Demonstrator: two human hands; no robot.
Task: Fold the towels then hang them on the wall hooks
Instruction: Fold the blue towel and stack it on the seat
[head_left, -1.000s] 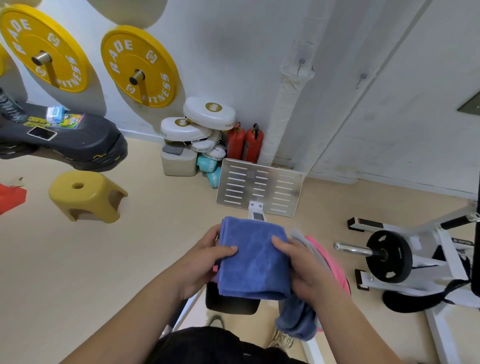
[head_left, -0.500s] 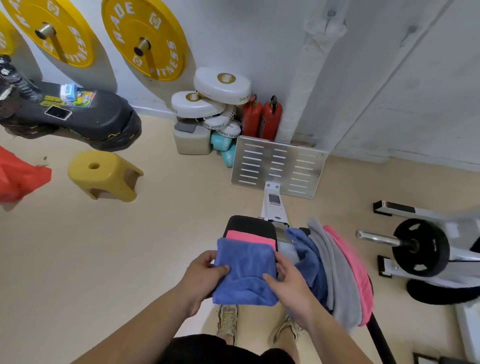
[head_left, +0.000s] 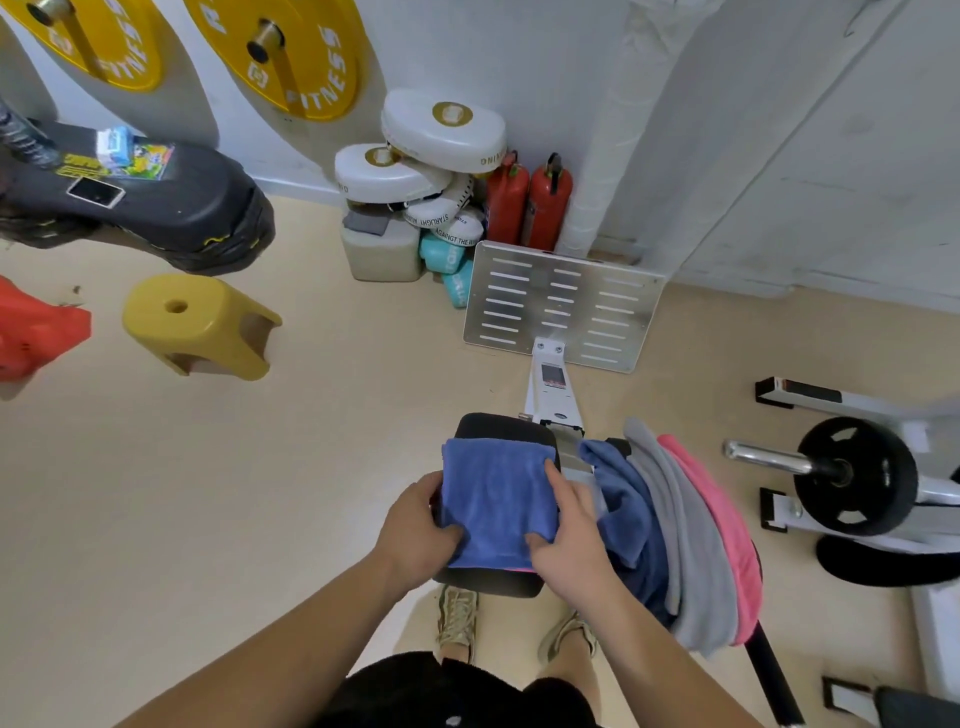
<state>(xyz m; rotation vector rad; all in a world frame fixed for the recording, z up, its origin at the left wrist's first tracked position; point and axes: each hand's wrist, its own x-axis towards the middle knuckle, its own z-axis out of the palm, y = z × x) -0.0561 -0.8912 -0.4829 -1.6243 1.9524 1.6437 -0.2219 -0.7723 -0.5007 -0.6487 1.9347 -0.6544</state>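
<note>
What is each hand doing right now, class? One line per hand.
Left hand: closed on the left edge of the folded blue towel, thumb on top.
Right hand: closed on the towel's right edge.

The folded towel (head_left: 497, 501) is blue on a black seat pad (head_left: 498, 427); draped towels (head_left: 680, 530) run blue, grey, pink. The stool (head_left: 195, 322) and weight plates (head_left: 291, 49) are yellow, the fire extinguishers (head_left: 527, 202) red.

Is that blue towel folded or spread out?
Folded: the blue towel lies as a compact rectangle on the black pad, both hands at its sides.
</note>
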